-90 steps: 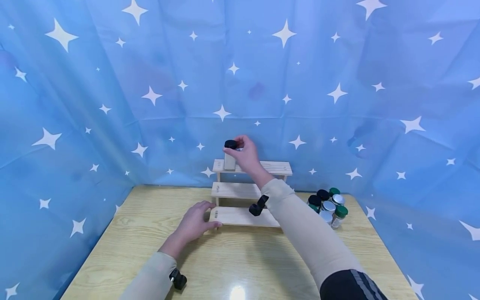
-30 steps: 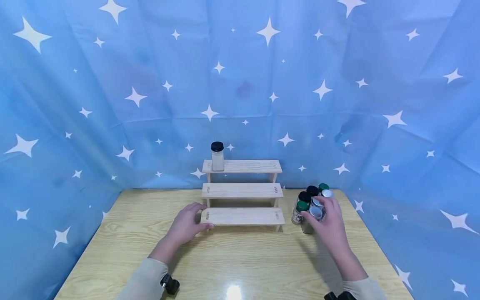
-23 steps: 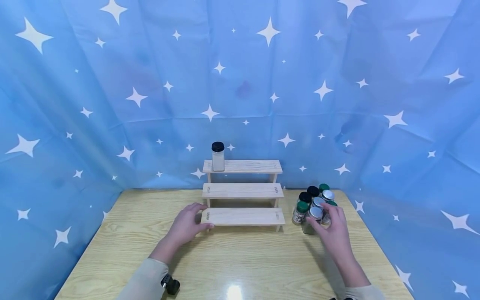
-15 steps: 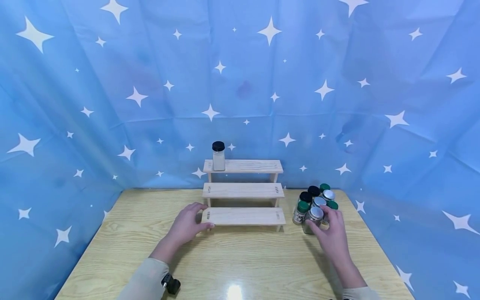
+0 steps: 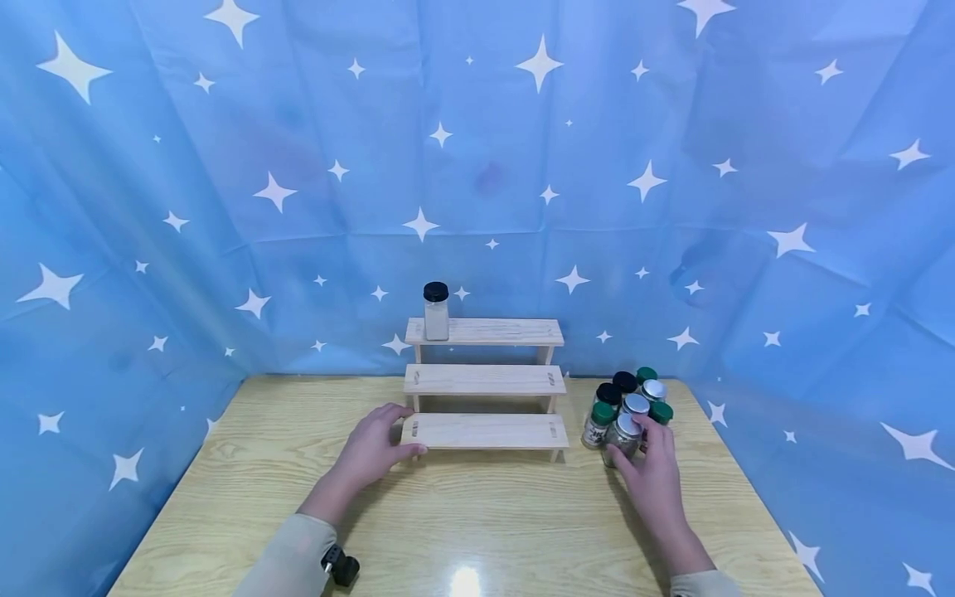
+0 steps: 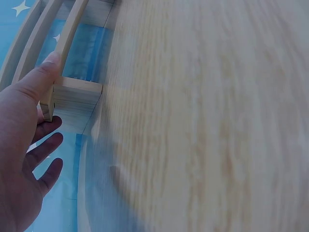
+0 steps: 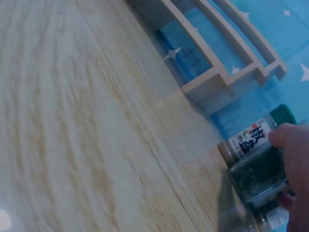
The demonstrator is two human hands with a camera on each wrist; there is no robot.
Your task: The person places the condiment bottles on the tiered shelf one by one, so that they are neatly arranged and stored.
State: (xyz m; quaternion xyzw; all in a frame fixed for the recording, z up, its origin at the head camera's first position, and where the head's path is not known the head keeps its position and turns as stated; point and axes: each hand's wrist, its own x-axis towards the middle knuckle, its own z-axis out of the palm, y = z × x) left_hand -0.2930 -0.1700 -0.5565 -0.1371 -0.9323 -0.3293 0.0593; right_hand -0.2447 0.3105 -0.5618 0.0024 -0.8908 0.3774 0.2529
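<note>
My left hand (image 5: 370, 448) grips the left end of the lowest shelf of a three-step wooden rack (image 5: 485, 429). In the left wrist view the thumb lies along the board (image 6: 70, 36) and fingers curl beneath its end. My right hand (image 5: 656, 477) pinches a silver-lidded spice jar (image 5: 623, 439) between thumb and fingers, at the front of a jar cluster. The right wrist view shows dark green flakes in this jar (image 7: 258, 174); part of it is hidden by the hand. A black-capped jar (image 5: 436, 319) of pale contents stands upright at the left of the top shelf.
Around the held jar stand several others: a labelled green-capped jar (image 5: 597, 427) on its left, and black-capped (image 5: 625, 381), silver-lidded (image 5: 636, 404) and green-capped ones behind and beside it. A blue star-patterned curtain (image 5: 485, 182) borders the wooden table (image 5: 477, 514).
Three seconds ago my right hand held the black-capped jar on the top shelf; it let go, moved right to the cluster and took hold of the silver-lidded jar. The left hand stays at the rack.
</note>
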